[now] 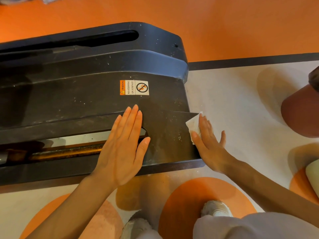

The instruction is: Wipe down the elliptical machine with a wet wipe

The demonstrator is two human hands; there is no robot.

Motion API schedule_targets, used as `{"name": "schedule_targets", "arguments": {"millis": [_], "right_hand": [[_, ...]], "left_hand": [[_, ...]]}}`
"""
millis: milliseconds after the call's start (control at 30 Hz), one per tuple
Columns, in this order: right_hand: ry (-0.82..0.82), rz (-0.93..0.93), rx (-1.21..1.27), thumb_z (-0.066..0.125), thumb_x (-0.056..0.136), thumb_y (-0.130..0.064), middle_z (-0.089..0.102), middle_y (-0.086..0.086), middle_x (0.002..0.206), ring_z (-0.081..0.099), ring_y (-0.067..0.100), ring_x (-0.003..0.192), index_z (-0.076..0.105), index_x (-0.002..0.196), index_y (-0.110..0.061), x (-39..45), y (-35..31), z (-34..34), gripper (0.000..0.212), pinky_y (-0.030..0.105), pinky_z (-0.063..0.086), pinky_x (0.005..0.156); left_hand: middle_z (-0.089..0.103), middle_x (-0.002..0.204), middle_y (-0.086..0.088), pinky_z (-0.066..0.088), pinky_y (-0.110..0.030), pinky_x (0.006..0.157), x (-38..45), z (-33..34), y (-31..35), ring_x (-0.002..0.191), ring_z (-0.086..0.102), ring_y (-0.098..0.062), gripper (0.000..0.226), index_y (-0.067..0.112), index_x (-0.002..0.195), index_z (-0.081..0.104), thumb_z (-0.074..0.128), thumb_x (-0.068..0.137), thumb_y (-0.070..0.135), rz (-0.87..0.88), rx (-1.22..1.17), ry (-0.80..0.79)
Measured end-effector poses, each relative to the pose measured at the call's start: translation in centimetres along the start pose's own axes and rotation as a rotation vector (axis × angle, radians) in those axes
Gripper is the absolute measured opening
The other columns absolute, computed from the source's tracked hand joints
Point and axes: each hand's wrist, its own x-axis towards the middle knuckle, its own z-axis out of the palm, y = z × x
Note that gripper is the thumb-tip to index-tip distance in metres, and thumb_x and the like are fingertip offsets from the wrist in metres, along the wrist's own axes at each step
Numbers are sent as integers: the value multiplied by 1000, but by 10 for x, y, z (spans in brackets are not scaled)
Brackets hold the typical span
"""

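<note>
1. Flooring around the unit is a pale vinyl floor [233, 100] with orange rounded patches, a dark stripe and a solid orange zone beyond the machine.
2. A black moulded plastic rear base cover of the elliptical machine [89, 94] sits on this floor, running from the left edge to just right of centre. Its surface carries pale specks and scuffs.
3. A small orange-and-white warning sticker [134, 87] on the cover's top reads "WARNING NO STEPPING ON SURFACE" beside a crossed-out footprint symbol.
4. A slot in the near side of the cover exposes a rusty, orange-brown metal rail [67, 152].
5. The left hand [124, 144] lies flat on the cover, fingers straight and close together, thumb spread, partly over the end of the slot. It holds nothing.
6. The right hand [208, 142] presses a crumpled white wet wipe [194, 125] against the right end edge of the cover with straight fingers; the wipe shows under and beyond the fingertips.
7. Two pale grey shoes [216, 208] and light trouser legs appear at the bottom of the view.
8. A reddish-brown rounded object [300, 114] is at the right edge; its identity cannot be determined.
</note>
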Motion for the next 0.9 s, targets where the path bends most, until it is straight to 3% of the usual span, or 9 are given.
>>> {"name": "schedule_targets", "arguments": {"millis": [167,333,433,500,567,667,767,833,900], "right_hand": [[85,-175,49,-12,82,-82,-25,-26,157,-21,6,148,-25,140,-60,-32,-4,15,64,48,-25,115],[114,-511,-221,8,106,-49,-1,-10,165,-3,17,152,-1,157,-33,-40,-25,13,54,44,-11,119],[79,-673,-301,16,108,-41,10,-6,164,2,15,152,10,157,-29,-26,-43,8,51,45,-1,119],[59,-758,-299,22,107,-37,21,-4,162,6,14,151,20,155,-27,-15,-50,3,49,45,1,119],[38,-812,-259,34,104,-29,32,-3,158,11,11,150,27,152,-27,-6,-54,-7,48,44,2,122],[-8,-793,-92,54,96,-15,44,2,151,31,18,145,35,147,-25,-3,-54,-21,56,42,18,119],[-71,-637,140,51,100,-29,47,5,149,47,27,135,34,143,-27,-10,-47,-33,46,43,40,108],[-45,-595,182,40,104,-39,43,4,150,45,23,135,39,141,-26,-16,-42,-45,40,27,37,111],[-6,-596,192,44,103,-31,44,7,149,45,21,135,45,139,-22,-20,-40,-60,37,21,36,110]], "left_hand": [[11,165,-4,4,-37,120,0,-2,1,153,7,-18,69,17,155,12,10,102,60,8,-26,-19],[10,165,-2,-3,-27,123,1,-9,5,152,-2,-7,69,17,156,12,16,102,59,70,-41,-53],[19,163,-8,9,-37,124,9,-13,12,152,11,-17,65,13,154,19,20,104,54,85,-25,-55],[27,159,-11,18,-52,116,17,-17,16,147,24,-26,63,12,152,23,17,105,54,71,-9,-67],[23,160,-6,13,-48,116,24,-22,18,149,21,-22,65,15,152,21,11,104,57,44,-28,-96],[5,161,9,0,-25,119,32,-29,20,150,3,-5,70,26,151,9,0,95,67,-10,-84,-135],[-5,158,18,-12,-17,115,44,-37,27,146,-10,4,74,31,150,1,-3,87,68,-50,-70,-210],[-5,158,17,-13,-17,114,50,-44,38,146,-11,4,72,31,150,1,-4,86,65,-49,-62,-226],[-5,158,17,-13,-17,114,55,-53,51,145,-11,3,70,31,148,0,-5,87,64,-38,-73,-266]]}}
